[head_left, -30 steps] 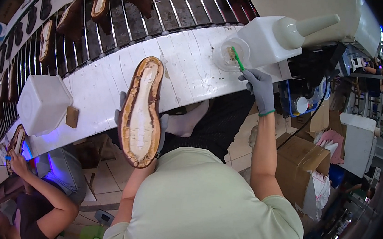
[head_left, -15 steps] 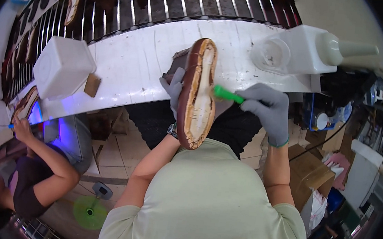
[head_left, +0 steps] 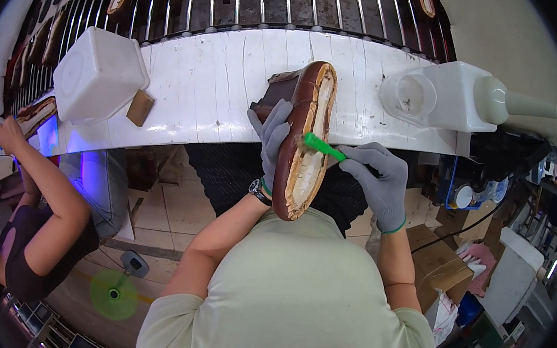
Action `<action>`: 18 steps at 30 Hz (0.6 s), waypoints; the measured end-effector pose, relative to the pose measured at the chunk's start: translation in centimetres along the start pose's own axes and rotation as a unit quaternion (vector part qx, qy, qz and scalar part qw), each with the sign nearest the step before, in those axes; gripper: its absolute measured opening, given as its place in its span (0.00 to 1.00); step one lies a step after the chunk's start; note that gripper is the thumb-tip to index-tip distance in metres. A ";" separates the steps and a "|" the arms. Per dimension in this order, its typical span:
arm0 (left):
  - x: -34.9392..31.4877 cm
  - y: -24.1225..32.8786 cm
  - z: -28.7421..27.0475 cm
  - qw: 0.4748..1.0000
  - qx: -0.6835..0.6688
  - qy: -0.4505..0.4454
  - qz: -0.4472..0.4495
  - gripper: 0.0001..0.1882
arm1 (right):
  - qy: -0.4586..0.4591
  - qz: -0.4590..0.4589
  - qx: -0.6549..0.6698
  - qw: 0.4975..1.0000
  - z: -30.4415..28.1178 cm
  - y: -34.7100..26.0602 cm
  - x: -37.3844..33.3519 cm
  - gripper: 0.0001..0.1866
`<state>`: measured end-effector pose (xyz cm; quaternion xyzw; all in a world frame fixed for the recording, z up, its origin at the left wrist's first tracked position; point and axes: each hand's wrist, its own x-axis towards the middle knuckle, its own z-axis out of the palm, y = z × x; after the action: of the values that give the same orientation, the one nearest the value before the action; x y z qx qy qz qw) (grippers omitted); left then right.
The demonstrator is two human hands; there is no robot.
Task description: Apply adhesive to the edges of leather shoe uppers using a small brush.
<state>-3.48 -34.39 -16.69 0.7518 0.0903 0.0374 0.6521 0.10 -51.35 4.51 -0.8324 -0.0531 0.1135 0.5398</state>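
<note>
The gloved left hand (head_left: 272,140) grips a brown shoe (head_left: 301,143) sole-up at the bench's (head_left: 200,86) near edge — the right hand (head_left: 378,180) pinches a green brush (head_left: 323,146), bristles touching the sole.

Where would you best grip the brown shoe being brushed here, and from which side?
Probably around its upper, from the left, as the left hand does: the brown shoe is turned sole-side towards the green brush in the right hand, so that face stays clear.

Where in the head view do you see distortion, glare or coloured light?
Head view: straight edges of the white bench bend toward the dark rim; purple-blue glow at left beside the co-worker's arm; the shoe and green brush stay sharp.
</note>
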 end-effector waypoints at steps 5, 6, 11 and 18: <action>2.1 5.4 -0.4 0.915 0.113 0.126 0.367 0.36 | 0.016 0.027 -0.015 0.999 -0.2 1.3 1.2 0.10; 2.1 5.4 -0.6 0.914 0.114 0.120 0.371 0.37 | 0.025 0.019 -0.023 0.999 -0.2 1.5 1.5 0.10; 2.0 6.7 -0.7 0.910 0.163 0.114 0.363 0.38 | 0.041 0.033 -0.049 0.997 0.0 3.2 3.0 0.11; 2.3 7.0 -0.5 0.886 0.158 0.143 0.411 0.44 | 0.116 0.032 -0.069 0.990 0.0 5.2 6.5 0.10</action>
<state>-0.72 -34.40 -9.80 0.8013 -0.1295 0.3943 0.4308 6.18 -52.17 -1.09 -0.8763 0.0294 0.0292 0.4799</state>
